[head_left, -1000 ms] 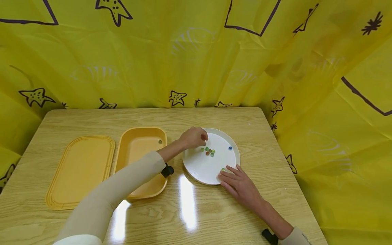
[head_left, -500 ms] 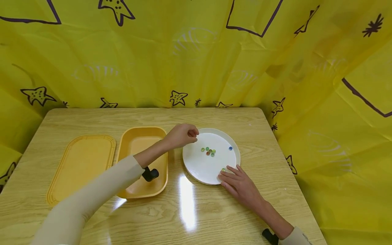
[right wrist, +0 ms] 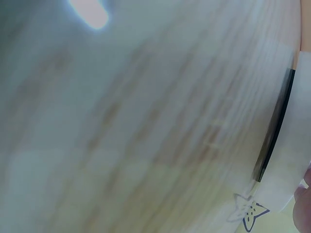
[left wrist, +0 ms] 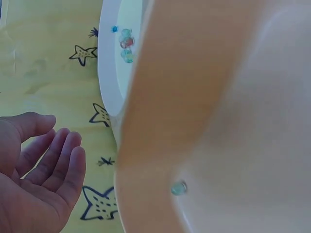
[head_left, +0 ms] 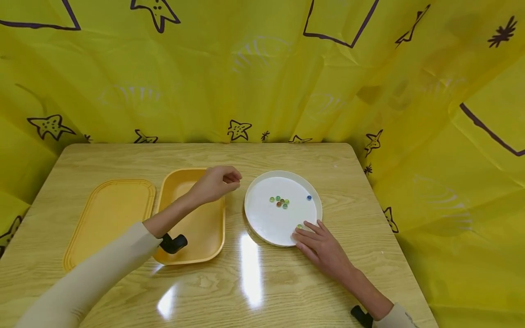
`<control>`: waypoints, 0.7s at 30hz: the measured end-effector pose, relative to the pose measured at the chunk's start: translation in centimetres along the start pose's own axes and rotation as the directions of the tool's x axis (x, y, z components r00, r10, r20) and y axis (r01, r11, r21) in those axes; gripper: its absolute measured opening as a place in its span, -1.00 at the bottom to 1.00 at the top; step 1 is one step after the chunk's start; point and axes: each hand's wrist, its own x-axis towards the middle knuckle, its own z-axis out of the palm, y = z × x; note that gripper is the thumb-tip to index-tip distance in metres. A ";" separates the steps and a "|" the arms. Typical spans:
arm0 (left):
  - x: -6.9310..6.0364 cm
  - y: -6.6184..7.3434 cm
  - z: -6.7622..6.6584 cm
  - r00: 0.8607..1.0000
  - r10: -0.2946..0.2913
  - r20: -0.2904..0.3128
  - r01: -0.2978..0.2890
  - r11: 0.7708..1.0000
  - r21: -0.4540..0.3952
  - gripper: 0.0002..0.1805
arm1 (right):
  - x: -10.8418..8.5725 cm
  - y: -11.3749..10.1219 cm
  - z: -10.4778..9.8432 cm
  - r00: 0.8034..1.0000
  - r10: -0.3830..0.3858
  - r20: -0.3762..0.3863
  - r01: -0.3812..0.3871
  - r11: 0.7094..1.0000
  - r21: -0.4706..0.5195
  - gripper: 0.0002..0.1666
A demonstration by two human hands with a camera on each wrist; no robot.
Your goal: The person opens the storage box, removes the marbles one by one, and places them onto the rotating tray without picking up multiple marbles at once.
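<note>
My left hand (head_left: pixel 213 184) is above the right far edge of a yellow plastic bin (head_left: pixel 224 228), its fingers bent toward the thumb. In the left wrist view nothing shows between the fingers (left wrist: pixel 58 167) and thumb; the fingertips overlap, so a small thing could be hidden there. One glass marble (left wrist: pixel 179 188) lies inside the bin. My right hand (head_left: pixel 321 246) rests on the near right rim of a round white tray (head_left: pixel 266 228), fingers extended. Beside its fingertips is a yellow-green marble (head_left: pixel 299 226). Several green and reddish-brown marbles (head_left: pixel 282 201) cluster mid-tray, and a blue marble (head_left: pixel 309 197) sits right of them.
A flat yellow lid (head_left: pixel 110 214) lies left of the bin on the wooden table (head_left: pixel 213 291). Yellow printed curtains (head_left: pixel 197 91) hang behind and to the right of the table. Bare tabletop shows between the bin and the tray.
From over the tray, my left hand has travelled left to the bin's edge. My right hand has stayed put, and the marbles on the tray lie as before.
</note>
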 end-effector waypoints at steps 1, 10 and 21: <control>-0.4 -0.2 -0.3 1.000 -0.006 -0.001 0.006 1.000 -0.006 -0.82 | 0.0 0.0 0.0 1.000 -0.002 -0.001 0.002 1.000 0.001 -0.56; -2.7 -2.8 -2.1 0.999 -0.028 -0.034 0.030 0.998 0.060 -0.84 | 0.1 0.0 -0.2 1.000 0.002 0.004 -0.002 1.000 -0.001 -0.61; -2.8 -4.5 -2.4 0.995 -0.098 -0.036 0.102 0.986 0.132 -0.80 | 0.2 -0.2 -0.3 1.000 0.010 0.019 -0.010 1.000 -0.001 -0.66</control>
